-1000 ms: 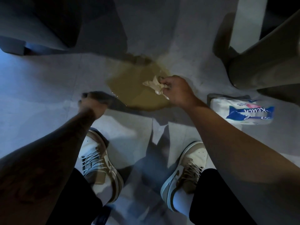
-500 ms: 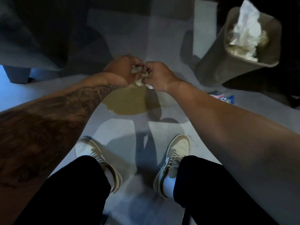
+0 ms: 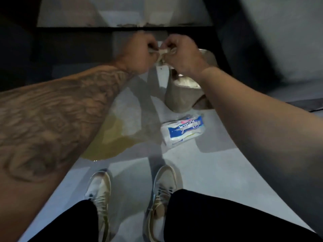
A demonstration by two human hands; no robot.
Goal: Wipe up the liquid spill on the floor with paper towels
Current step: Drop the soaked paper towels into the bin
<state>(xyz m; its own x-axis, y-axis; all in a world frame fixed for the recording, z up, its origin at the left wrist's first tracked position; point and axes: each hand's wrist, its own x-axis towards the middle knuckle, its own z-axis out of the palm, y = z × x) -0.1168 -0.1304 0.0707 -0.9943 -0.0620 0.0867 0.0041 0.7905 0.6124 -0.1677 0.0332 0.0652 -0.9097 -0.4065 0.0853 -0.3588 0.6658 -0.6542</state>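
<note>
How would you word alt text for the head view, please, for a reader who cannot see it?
The left hand and right hand together grip a crumpled paper towel, held up in front of a tan waste bin. On the pale floor below lie a yellowish spill and, beside the bin, a blue-and-white tissue pack.

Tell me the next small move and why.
Probably drop the paper towel wad into the bin: the left hand and right hand both grip it, raised by the bin, and the spill is not yet wiped up.
</note>
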